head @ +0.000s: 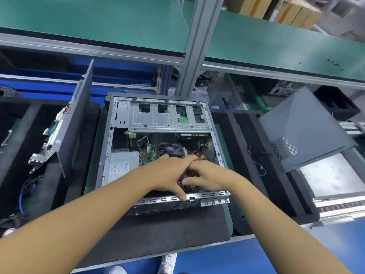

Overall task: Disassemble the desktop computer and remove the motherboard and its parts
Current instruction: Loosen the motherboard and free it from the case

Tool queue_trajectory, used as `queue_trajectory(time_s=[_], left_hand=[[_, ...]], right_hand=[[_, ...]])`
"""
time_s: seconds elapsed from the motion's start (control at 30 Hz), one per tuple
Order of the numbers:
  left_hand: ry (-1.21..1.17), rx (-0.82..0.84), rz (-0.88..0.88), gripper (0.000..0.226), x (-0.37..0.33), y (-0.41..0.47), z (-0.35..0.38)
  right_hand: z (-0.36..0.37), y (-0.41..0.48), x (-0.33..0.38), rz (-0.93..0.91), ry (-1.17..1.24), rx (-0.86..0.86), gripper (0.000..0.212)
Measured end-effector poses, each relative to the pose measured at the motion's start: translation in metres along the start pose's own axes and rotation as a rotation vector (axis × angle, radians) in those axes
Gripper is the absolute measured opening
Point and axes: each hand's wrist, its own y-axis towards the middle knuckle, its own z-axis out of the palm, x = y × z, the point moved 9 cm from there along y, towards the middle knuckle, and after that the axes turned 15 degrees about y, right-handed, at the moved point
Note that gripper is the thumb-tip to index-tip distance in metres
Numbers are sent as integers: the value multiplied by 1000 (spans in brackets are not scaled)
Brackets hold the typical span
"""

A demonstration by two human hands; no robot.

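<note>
The motherboard [147, 155] lies in the near part of the open case [167, 199], under the fan [171, 149] and to the right of the power supply [122, 165]. Your left hand [169, 173] is spread flat over it, with the thumb on the near rim. Your right hand [207, 177] bends its fingers down at the board's near edge, but whether they pinch it is hidden. Before lifting, check that no cable or screw holds the board. Then raise the far edge slowly and draw the ports away from the rim.
</note>
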Motion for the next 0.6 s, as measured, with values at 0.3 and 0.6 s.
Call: queue_trajectory(time_s=[0.3, 0.6], left_hand=[[-204, -6, -113, 41, 14, -3, -1], [-208, 14, -187, 48, 15, -1, -2]], right_hand=[[-5, -8, 2, -14, 48, -53, 22], [-51, -58, -29, 122, 123, -240, 20]])
